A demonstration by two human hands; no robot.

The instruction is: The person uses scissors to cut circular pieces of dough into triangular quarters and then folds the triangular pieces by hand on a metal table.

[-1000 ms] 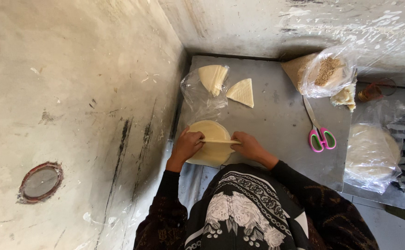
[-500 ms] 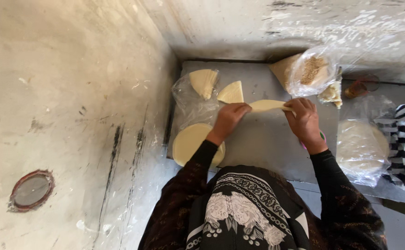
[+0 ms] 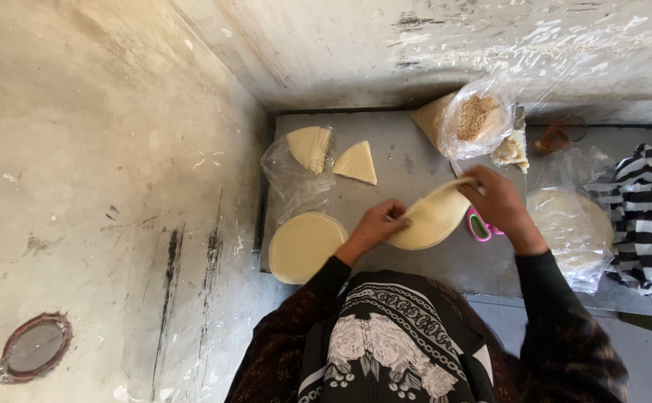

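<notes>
A thin round sheet of pale dough (image 3: pixel 434 219) hangs between both hands above the grey table (image 3: pixel 408 160). My left hand (image 3: pixel 380 223) pinches its near left edge. My right hand (image 3: pixel 496 204) grips its far right edge, just over pink-handled scissors (image 3: pixel 480 226). A stack of round dough sheets (image 3: pixel 305 245) lies at the table's near left corner, beside my left forearm. Two folded triangular pieces lie further back, one (image 3: pixel 309 146) on clear plastic, the other (image 3: pixel 357 163) bare on the table.
A clear bag of brown filling (image 3: pixel 477 118) sits at the back. A lump of white filling (image 3: pixel 511 150) lies beside it. More round sheets under plastic (image 3: pixel 571 221) lie on the right, next to a striped cloth (image 3: pixel 650 213). A concrete wall (image 3: pixel 102 186) bounds the left.
Both hands lifted one sheet off the stack at the near left, carried it toward the back, and have now brought it to the right, held over the table's middle.
</notes>
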